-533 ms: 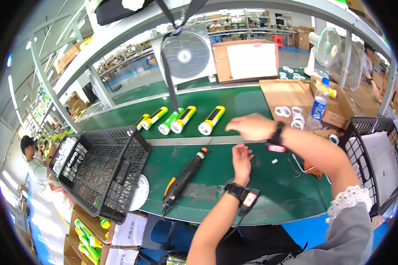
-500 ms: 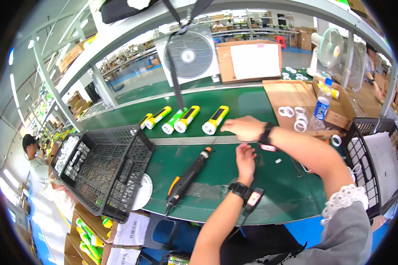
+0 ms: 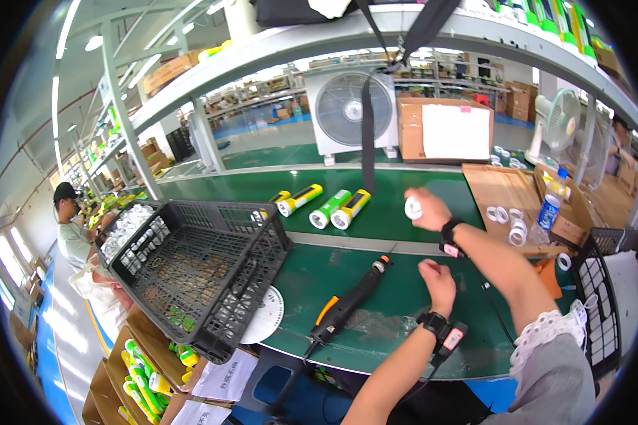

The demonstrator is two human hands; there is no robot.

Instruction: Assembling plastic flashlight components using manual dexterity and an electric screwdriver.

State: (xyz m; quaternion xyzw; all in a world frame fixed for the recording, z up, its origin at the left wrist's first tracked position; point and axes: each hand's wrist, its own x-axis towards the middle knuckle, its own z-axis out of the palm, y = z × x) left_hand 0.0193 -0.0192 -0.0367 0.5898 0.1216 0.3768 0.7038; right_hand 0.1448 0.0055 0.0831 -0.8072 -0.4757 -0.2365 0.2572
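Observation:
My right hand [image 3: 434,211] is above the far green belt, closed around a flashlight [image 3: 412,207]. Only its round white head shows; the hand hides the rest. My left hand [image 3: 439,285] hovers over the near green surface, fingers loosely curled and slightly apart, with nothing visible in it. To the left on the belt lie yellow-and-white flashlights, one [image 3: 351,210] beside a green-and-white flashlight [image 3: 330,209] and another [image 3: 300,200] farther left. A black electric screwdriver [image 3: 349,301] with an orange switch rests on the near surface, left of my left hand.
A black plastic crate [image 3: 191,269] stands at the left, partly over a white disc [image 3: 266,316]. At right are white rings [image 3: 517,230] on a cardboard sheet, a water bottle [image 3: 551,202] and another black crate [image 3: 602,312]. A dark strap [image 3: 368,134] hangs down over the belt.
My right hand has taken the nearest flashlight off the belt and lifted it. The view has shifted left, so the scene sits farther right. My left hand stays low over the near surface.

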